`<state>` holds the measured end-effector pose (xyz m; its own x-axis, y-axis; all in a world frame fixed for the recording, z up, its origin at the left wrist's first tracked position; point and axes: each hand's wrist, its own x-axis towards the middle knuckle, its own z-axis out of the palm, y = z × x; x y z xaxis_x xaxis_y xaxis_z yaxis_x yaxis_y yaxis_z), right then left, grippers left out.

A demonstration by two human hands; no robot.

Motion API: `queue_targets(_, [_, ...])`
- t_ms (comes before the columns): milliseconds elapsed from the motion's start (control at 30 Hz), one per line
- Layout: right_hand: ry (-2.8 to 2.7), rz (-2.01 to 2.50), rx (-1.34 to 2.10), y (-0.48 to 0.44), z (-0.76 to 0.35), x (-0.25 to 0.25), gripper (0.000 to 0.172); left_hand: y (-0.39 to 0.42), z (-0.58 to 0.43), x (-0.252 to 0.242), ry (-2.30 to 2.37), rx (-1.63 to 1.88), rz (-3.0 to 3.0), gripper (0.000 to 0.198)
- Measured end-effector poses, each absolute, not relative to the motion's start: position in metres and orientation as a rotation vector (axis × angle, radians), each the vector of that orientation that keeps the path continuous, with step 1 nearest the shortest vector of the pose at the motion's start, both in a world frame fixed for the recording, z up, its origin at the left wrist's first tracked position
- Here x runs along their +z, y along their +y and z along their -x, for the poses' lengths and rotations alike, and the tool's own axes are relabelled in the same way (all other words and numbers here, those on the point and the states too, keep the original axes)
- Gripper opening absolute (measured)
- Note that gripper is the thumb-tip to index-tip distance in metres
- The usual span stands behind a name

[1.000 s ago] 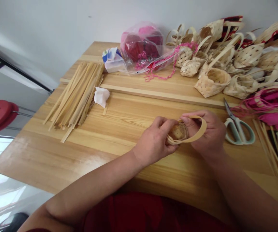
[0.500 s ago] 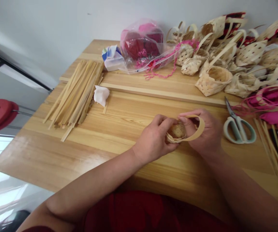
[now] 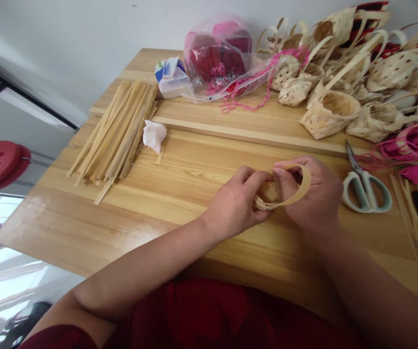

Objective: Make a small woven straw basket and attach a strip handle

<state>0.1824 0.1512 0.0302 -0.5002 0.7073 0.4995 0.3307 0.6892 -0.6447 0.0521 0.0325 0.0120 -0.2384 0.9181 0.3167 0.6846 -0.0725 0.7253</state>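
Note:
A small woven basket [image 3: 269, 192] with a looped strip handle [image 3: 304, 186] is between my two hands, above the wooden table. My left hand [image 3: 237, 201] is closed on the basket's left side, thumb below and fingers at the upper rim. My right hand [image 3: 312, 194] pinches the rim at the right, its thumb inside the strip loop. The fingertips of both hands are close together at the far rim. Part of the basket's outside is hidden by my fingers.
Scissors [image 3: 366, 191] lie right of my right hand. Woven baskets [image 3: 330, 114] crowd the back right, beside pink cord [image 3: 412, 145]. A bundle of flat strips [image 3: 117, 133], a crumpled white tissue [image 3: 154, 135], a tissue pack [image 3: 173, 77] and a plastic bag [image 3: 219, 58] stand left and back.
The view has shifted a little, so the table's items sit slightly higher and mostly further right. My right fingers have moved slightly at the rim; both hands keep hold of the basket.

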Motion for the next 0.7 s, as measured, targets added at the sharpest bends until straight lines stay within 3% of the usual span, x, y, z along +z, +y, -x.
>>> queue_targets(700, [-2.187,0.912,0.710,0.156,-0.179,0.036,0.011,0.036,-0.053,0.014,1.887,1.228,-1.601,0.063])
